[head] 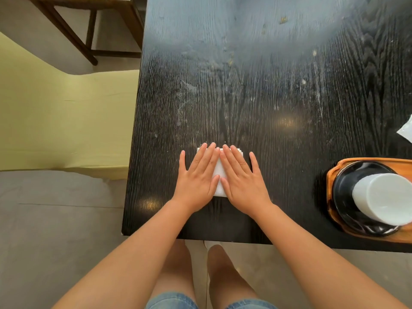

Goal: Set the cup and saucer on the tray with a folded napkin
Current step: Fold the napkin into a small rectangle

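Note:
A folded white napkin (219, 172) lies on the black table near its front edge. My left hand (198, 175) and my right hand (242, 177) lie flat on it side by side, fingers straight, pressing it down and hiding most of it. At the far right a wooden tray (330, 184) carries a black saucer (343, 192), and a white cup (383, 197) stands upside down on the saucer.
The black wooden table (267, 97) stretches away from me, its left edge beside a pale yellow seat (66, 121). A white scrap of paper (405, 130) shows at the right border. A wooden chair frame (89, 30) stands at the top left.

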### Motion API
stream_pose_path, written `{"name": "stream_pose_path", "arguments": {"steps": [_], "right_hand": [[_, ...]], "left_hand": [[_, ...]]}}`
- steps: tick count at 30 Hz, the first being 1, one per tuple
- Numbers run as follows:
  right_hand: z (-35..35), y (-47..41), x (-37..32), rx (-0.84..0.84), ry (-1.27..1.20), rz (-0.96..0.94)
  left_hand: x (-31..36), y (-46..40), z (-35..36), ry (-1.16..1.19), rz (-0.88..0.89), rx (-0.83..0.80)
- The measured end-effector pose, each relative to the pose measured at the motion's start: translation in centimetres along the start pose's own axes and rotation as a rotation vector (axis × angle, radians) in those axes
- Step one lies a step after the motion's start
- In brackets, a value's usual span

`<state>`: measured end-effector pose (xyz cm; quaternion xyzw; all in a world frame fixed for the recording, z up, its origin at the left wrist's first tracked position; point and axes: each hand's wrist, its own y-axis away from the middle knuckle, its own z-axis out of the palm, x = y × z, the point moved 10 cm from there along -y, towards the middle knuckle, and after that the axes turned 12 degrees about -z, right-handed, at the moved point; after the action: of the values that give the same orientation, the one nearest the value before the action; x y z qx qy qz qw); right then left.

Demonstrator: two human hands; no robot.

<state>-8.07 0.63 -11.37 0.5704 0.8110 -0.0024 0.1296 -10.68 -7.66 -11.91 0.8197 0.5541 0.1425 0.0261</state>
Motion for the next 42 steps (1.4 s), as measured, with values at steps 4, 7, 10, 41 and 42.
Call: {"name": "stream_pose_path", "arguments": {"steps": [4,7,10,41,42], "right_hand": [[0.0,0.0,0.1,0.008,0.008,-0.014],[0.1,0.0,0.2,-0.004,0.024,-0.045],[-0.2,-0.1,0.2,-0.024,0.035,-0.062],[-1.2,10.2,2.5,0.527,-1.116,1.068],[-1.1,10.0,2.5,0.503,-1.147,1.063]], "left_hand": [[0.0,0.1,-0.1,-0.047,-0.011,-0.007],[0.0,0.2,0.2,-0.047,-0.024,-0.034],[-0.2,0.3,0.2,-0.024,-0.008,-0.073],[-2.2,0.9,-3.5,1.03,-0.542,-0.733],[-2.3,1.2,-3.5,1.09,-0.566,-0.736]]}}
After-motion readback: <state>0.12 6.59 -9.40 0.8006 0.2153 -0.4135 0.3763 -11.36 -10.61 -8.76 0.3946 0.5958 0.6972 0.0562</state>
